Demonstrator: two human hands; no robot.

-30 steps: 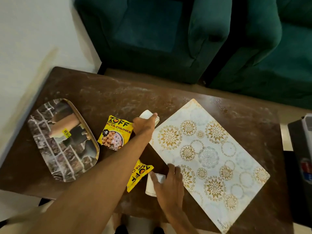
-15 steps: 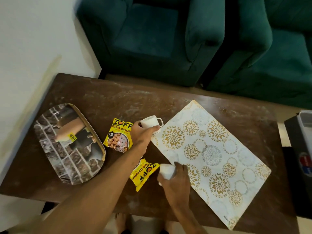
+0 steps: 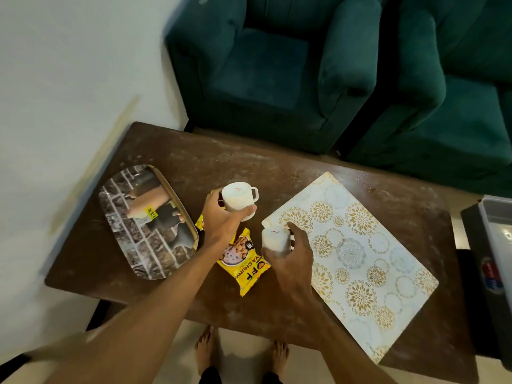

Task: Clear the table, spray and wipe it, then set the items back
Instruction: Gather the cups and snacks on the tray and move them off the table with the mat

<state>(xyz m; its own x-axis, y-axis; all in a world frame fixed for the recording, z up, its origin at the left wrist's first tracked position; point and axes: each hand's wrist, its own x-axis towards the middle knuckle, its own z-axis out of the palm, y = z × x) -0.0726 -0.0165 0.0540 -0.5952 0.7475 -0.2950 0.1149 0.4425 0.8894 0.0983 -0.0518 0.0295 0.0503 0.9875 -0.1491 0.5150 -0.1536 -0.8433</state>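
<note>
My left hand (image 3: 221,220) grips a white cup with a handle (image 3: 238,196), held bottom-up above the dusty brown table (image 3: 277,167). My right hand (image 3: 291,250) holds a second white cup (image 3: 274,238), also bottom-up, just off the left corner of the white-and-gold placemat (image 3: 360,245). A yellow soya chunks packet (image 3: 243,261) lies on the table between my forearms. Another yellow packet (image 3: 200,223) is mostly hidden under my left hand. An oval printed tray (image 3: 146,223) rests at the table's left end.
Two dark green armchairs (image 3: 277,73) stand behind the table. A white wall runs along the left. A grey bin (image 3: 496,239) sits past the table's right end. My bare feet (image 3: 241,353) show below the near edge.
Both hands have lifted their cups off the table and turned them bottom-up. The left cup rose over the packet; the right cup came up beside the placemat corner.
</note>
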